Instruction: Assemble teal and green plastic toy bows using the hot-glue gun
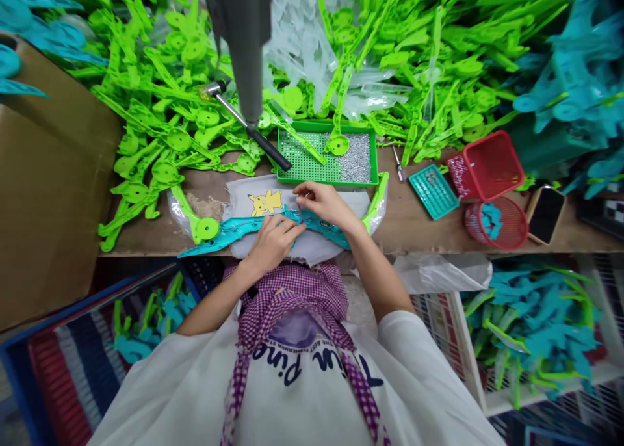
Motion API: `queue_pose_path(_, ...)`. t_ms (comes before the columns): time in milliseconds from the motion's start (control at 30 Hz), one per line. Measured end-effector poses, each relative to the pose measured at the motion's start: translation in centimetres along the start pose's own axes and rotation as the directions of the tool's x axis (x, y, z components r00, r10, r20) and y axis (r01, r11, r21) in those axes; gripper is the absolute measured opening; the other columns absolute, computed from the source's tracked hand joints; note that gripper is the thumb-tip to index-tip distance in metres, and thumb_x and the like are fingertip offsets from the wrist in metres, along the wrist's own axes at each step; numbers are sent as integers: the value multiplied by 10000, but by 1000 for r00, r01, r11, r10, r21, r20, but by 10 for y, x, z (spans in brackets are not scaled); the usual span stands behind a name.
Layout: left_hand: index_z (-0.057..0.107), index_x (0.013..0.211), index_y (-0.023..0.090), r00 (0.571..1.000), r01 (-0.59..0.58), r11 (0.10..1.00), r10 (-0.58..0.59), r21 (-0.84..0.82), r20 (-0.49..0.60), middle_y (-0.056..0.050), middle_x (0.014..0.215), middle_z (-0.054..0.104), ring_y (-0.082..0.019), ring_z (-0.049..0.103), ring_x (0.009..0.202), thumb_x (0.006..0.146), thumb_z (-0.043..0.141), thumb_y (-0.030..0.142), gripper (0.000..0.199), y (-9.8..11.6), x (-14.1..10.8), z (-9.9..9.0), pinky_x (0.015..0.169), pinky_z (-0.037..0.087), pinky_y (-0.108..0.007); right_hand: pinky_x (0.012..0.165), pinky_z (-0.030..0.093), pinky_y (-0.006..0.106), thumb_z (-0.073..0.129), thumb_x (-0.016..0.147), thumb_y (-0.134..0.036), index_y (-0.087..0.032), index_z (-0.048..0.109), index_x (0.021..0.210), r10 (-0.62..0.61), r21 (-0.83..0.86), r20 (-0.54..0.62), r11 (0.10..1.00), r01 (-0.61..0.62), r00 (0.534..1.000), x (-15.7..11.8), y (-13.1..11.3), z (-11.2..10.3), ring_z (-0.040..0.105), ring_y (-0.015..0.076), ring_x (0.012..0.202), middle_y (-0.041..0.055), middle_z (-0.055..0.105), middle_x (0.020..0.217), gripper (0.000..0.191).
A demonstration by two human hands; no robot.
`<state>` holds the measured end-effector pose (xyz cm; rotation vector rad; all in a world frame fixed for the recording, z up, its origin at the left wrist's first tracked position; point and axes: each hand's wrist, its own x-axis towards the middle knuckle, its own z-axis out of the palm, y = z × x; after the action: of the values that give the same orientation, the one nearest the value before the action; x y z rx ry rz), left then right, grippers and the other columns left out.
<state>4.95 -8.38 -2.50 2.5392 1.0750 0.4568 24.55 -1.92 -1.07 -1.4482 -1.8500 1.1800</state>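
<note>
here, left hand (275, 238) lies across the blue part (234, 228), right hand (322, 204) bends near; can't tell either grip.

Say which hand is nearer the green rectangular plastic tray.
Right: the right hand is just short of the tray; the left hand is farther back, on the long blue plastic part.
</note>
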Motion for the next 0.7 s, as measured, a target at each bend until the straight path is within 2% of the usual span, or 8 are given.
queue_pose_path(133, 669, 1262, 229, 997, -79, 996, 78, 34, 25, -94, 1149, 733, -274, 551, 1313, 989, 456, 96, 371, 1, 0, 1, 1060, 402, -486, 797, 502, 303, 583, 885, -190, -169, 698, 1028, -57, 18, 88, 998, 56, 995, 4, -3, -1, 656, 158, 847, 56, 756, 1006, 184)
queue_pose_path(233, 647, 1270, 207, 980, -183, 979, 175, 87, 96, -98, 1174, 714, -267, 491, 1403, 972, 446, 58, 389, 1, 2, 0, 1157, 352, -509, 800, 499, 304, 578, 888, -173, -176, 707, 1002, -79, -5, 150, 997, 80, 986, 9, -2, 0, 657, 157, 855, 52, 757, 1000, 172)
queue_pose_path(433, 611, 1276, 192, 952, -259, 955, 227, 147, 205, -112, 1195, 697, -272, 515, 1378, 964, 473, 57, 367, -1, 9, -15, 1140, 399, -491, 770, 492, 292, 630, 856, -193, -170, 707, 901, -59, -9, 170, 998, 62, 984, 16, 2, 2, 638, 140, 791, 30, 747, 895, 92)
queue_pose_path(600, 609, 1227, 209, 910, -360, 927, 325, 105, 257, -105, 1222, 679, -241, 518, 1362, 956, 487, 42, 341, -4, 22, -29, 1154, 369, -446, 732, 506, 283, 653, 828, -235, -176, 699, 869, -70, 178, 231, 984, 28, 970, 19, 2, -1, 624, 129, 754, 10, 720, 830, 85)
queue_pose_path(700, 625, 1147, 236, 885, -401, 913, 365, 76, 288, -75, 1145, 682, -223, 583, 1241, 954, 473, 39, 315, -1, 32, -32, 1155, 350, -434, 726, 517, 285, 645, 816, -209, -181, 695, 873, -82, 259, 295, 966, 3, 952, 19, 1, 1, 630, 129, 761, 5, 719, 827, 81)
